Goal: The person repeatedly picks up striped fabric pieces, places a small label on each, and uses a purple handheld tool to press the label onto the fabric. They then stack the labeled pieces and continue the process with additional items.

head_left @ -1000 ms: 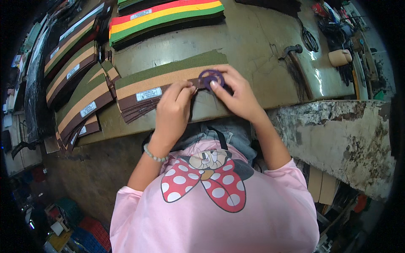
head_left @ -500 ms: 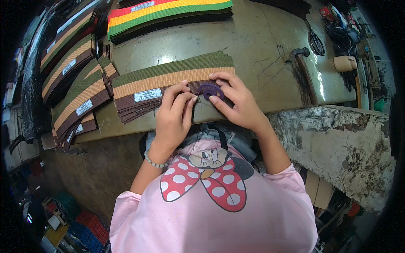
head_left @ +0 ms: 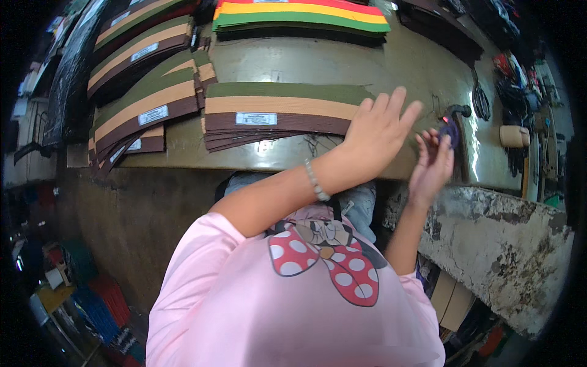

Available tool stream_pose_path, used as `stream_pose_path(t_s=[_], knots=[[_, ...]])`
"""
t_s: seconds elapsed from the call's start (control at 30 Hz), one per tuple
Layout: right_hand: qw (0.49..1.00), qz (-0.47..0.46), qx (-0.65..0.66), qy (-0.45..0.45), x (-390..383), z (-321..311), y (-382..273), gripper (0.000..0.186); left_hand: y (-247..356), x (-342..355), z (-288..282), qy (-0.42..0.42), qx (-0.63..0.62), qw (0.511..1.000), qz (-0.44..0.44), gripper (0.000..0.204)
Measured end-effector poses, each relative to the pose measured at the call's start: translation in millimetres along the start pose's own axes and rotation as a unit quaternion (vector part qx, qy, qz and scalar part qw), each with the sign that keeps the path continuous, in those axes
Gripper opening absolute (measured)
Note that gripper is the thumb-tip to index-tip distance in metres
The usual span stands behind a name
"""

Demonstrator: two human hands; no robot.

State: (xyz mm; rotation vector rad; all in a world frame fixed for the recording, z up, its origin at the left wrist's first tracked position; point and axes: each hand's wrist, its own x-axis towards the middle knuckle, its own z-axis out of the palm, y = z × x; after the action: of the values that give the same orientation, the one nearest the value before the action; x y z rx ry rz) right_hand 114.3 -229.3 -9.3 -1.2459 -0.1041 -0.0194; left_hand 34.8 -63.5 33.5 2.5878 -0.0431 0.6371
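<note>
My left hand point(head_left: 376, 134) reaches across to the right with its fingers stretched out, at the right end of a stack of striped strips point(head_left: 287, 103) in green, tan and brown with a white label. Whether its palm touches the strips I cannot tell. Further right, my right hand point(head_left: 433, 165) holds a purple round thing with a hole point(head_left: 451, 133) at its fingertips, beside the hammer point(head_left: 461, 112). A small red spot shows at its upper edge. The hand partly covers it, and its exact kind is unclear.
More striped stacks point(head_left: 143, 110) fan out at the left. A red, yellow and green stack point(head_left: 299, 18) lies at the back. Cord coils point(head_left: 481, 101) and a tan spool point(head_left: 515, 136) are at the right. A worn, stained slab point(head_left: 489, 238) adjoins the table's front right.
Both hands have moved right, away from the strips' lower edge. My right hand has carried the purple thing to the hammer. My left hand's fingers have straightened. The view has shifted too.
</note>
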Motion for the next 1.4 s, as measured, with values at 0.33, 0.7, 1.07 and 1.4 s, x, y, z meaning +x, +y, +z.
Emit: stream_pose_path(t_s=[0.33, 0.7, 1.07, 1.4], knots=[[0.963, -0.048, -0.264, 0.009, 9, -10, -10, 0.027, -125, -105, -139, -0.112, -0.024, 0.988, -0.103, 0.026], [0.965, -0.117, -0.231, -0.032, -3, 48, -31, 0.025, -111, -82, -162, -0.187, 0.179, 0.964, 0.054, 0.032], [0.972, -0.106, -0.161, -0.132, -39, 78, -42, 0.018, -101, -71, -102, 0.04, 0.14, 0.982, -0.118, 0.022], [0.904, -0.151, -0.339, -0.214, -24, 131, 32, 0.02, -87, -62, -49, 0.087, 0.035, 0.977, -0.19, 0.025]])
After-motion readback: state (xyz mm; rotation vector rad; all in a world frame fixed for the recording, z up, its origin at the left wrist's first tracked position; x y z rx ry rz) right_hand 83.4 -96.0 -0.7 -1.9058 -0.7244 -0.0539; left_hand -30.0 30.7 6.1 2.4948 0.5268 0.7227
